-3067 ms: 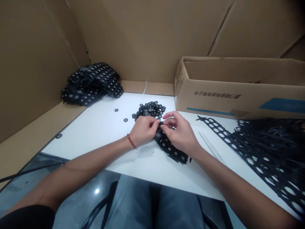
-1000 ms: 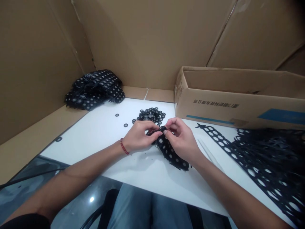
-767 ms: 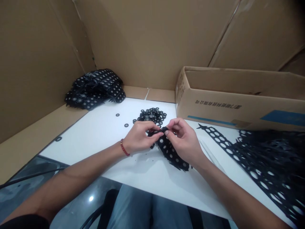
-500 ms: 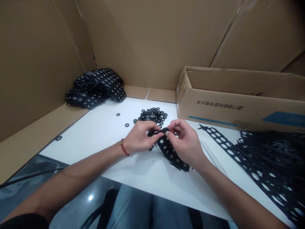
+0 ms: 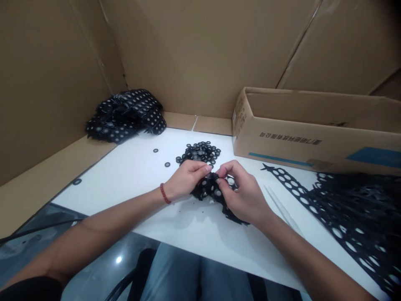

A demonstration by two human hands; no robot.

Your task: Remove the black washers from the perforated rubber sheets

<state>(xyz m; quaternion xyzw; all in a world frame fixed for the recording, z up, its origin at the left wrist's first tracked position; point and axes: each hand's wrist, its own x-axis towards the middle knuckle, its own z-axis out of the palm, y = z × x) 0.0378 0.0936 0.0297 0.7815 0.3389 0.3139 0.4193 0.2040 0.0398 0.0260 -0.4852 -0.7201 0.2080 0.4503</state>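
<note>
Both hands meet over the white tabletop at a black punched strip (image 5: 216, 193) dotted with pale round holes. My left hand (image 5: 188, 179), with a red bead bracelet at its wrist, is closed with thumb and forefinger pinched at the strip's left part. My right hand (image 5: 242, 190) pinches the same strip from the other side. The strip is bunched between them and its lower end hangs toward the right forearm. Just beyond the fingers lies a heap of small black rings (image 5: 200, 151). Whether a loose ring sits in the left fingertips is too small to tell.
A pile of dotted black sheets (image 5: 128, 115) sits at the back left. On the right are a cardboard box (image 5: 282, 138) and a mass of black strips with large open holes (image 5: 351, 213). Single rings (image 5: 167, 164) lie to the left. Cardboard walls (image 5: 200, 58) stand behind.
The strip has bunched up and more of it now shows under my left fingers. The fingertips have drawn slightly apart, and the left thumb now lies along the forefinger.
</note>
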